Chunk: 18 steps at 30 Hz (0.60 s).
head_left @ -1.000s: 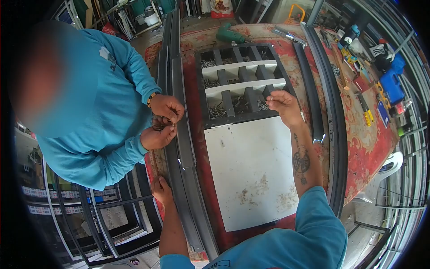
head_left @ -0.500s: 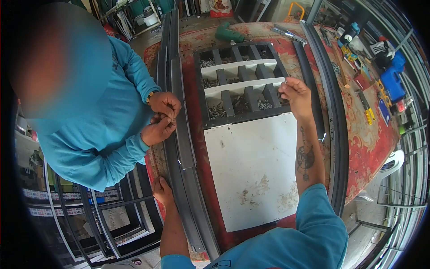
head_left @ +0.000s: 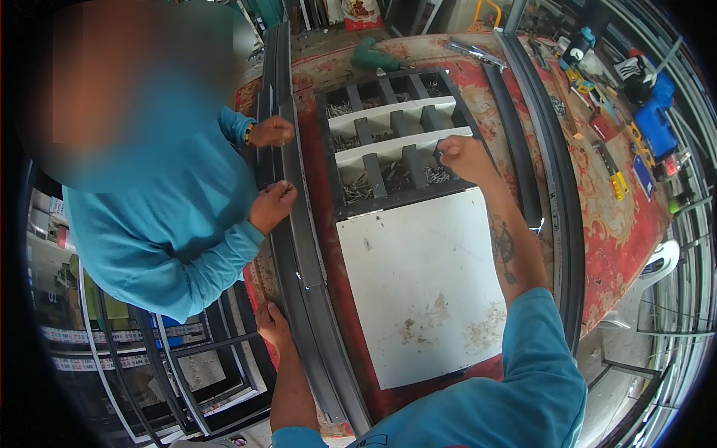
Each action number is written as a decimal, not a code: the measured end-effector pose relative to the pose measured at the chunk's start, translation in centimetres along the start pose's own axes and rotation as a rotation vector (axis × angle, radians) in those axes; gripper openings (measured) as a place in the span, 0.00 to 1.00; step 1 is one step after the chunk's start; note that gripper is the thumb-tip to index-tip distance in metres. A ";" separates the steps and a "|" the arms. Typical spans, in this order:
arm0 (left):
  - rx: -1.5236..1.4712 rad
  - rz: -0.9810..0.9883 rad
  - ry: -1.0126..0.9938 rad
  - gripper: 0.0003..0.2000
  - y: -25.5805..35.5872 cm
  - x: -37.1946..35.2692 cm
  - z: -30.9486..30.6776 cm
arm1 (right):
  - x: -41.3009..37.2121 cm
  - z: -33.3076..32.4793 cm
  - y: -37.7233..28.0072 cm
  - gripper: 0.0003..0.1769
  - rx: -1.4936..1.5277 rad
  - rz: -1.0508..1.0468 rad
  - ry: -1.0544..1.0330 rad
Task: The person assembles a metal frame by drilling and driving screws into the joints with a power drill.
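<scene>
Over the lower right compartments of a divided box (head_left: pixel 358 205) hangs my right hand (head_left: pixel 461 157). Its fingers are curled together in a pinch, and whatever is between them is too small to make out. Small screws (head_left: pixel 436 175) lie in the compartment just below it. My left hand (head_left: pixel 273 325) rests at the table's left edge, against a long dark metal profile (head_left: pixel 310 299), its fingers loosely stretched and not wrapped round anything I can see. A white panel (head_left: pixel 418 284) with brown stains extends from the box toward me.
Across the profiles, a person in a blue sweatshirt (head_left: pixel 172 231) holds both hands near the profile. A green drill (head_left: pixel 373 56) lies behind the box. More dark profiles (head_left: pixel 556 187) run along the right, with a yellow-handled tool (head_left: pixel 616 183) and a blue case (head_left: pixel 657 131) beyond.
My right hand has moved left and slightly down, from the box's right rim to over its compartments. The other person's hands have come apart. My left hand stays in place.
</scene>
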<state>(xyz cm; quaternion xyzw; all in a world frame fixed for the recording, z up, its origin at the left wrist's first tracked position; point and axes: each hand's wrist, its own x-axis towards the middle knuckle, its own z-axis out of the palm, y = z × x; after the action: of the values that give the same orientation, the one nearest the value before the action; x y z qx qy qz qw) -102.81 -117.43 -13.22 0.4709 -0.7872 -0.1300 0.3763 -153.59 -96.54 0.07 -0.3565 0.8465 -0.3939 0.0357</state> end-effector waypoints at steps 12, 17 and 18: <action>-0.001 -0.019 0.009 0.11 -0.1 0.0 0.1 | 1.6 0.7 -2.9 0.10 -0.672 -0.022 -0.595; -0.001 0.028 0.029 0.11 -0.1 0.0 0.1 | 1.3 0.9 -1.2 0.08 -0.615 -0.027 -0.600; -0.003 0.031 0.032 0.11 0.0 0.0 0.1 | 1.0 1.2 -0.7 0.07 -0.566 -0.068 -0.454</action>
<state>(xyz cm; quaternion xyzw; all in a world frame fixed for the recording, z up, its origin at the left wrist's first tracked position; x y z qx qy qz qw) -102.92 -117.48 -13.28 0.4602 -0.7881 -0.1179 0.3915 -153.48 -98.25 -0.08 -0.4587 0.8801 -0.0559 0.1094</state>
